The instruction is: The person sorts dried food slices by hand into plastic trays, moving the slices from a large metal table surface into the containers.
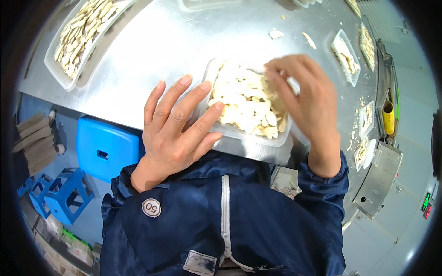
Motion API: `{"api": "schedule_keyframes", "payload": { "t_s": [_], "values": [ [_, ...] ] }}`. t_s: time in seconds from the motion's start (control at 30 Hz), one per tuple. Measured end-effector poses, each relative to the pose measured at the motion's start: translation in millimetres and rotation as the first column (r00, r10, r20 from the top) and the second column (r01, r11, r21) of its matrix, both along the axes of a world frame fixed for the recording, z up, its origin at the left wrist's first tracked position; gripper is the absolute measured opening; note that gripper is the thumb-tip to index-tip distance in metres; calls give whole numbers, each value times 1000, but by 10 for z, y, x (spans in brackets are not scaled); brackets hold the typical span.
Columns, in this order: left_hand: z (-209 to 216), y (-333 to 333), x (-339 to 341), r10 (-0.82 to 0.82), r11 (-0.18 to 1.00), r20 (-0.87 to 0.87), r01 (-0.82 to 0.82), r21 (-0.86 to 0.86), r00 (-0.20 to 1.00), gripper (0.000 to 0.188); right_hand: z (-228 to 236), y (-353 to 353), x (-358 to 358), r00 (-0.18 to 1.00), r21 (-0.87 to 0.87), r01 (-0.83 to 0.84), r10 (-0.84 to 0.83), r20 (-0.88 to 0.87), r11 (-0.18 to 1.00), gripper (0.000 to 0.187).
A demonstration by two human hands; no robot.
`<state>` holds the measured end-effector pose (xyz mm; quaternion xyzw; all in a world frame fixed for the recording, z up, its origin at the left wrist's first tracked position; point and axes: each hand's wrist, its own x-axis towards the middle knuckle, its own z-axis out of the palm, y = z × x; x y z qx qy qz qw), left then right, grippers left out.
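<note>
A clear plastic tray [271,139] heaped with pale cream slices [246,99] sits at the table's near edge, in front of my body. My left hand [177,122] is open at the tray's left side, fingers spread and fingertips reaching over its rim to the slices. Over the tray's right side, my right hand [306,94] is bent, with thumb and fingers drawn together. A whitish piece [293,85] shows between the thumb and the palm. The right hand is slightly blurred, and its fingertips are partly hidden.
A larger tray of slices [76,50] stands at the far left of the metal table [152,50]. Smaller filled trays [346,60] line the right side, near a yellow roll [388,117] and a metal machine [377,179]. Loose scraps [276,34] lie beyond. Blue stools [103,149] stand below left.
</note>
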<state>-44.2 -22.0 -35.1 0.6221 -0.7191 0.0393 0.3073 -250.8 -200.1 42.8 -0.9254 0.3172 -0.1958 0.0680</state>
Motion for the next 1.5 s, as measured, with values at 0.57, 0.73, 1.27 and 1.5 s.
{"api": "schedule_keyframes", "payload": {
  "t_s": [0.57, 0.73, 1.27, 1.5],
  "values": [
    [-32, -33, 180, -30, 997, -142, 20, -70, 989, 46, 67, -176, -106, 998, 333, 9, -27, 51, 943, 18],
    [22, -20, 96, -57, 998, -133, 51, -44, 989, 45, 114, 344, -206, 996, 388, -74, 49, 72, 919, 13],
    [274, -133, -287, -230, 962, 22, 223, 159, 973, 54, -29, 493, -421, 999, 207, -53, 53, 4, 977, 12],
    [354, -181, -59, -104, 992, 16, 103, 72, 994, 52, -83, -615, -645, 972, -40, 208, -202, 117, 977, 19]
  ]
}}
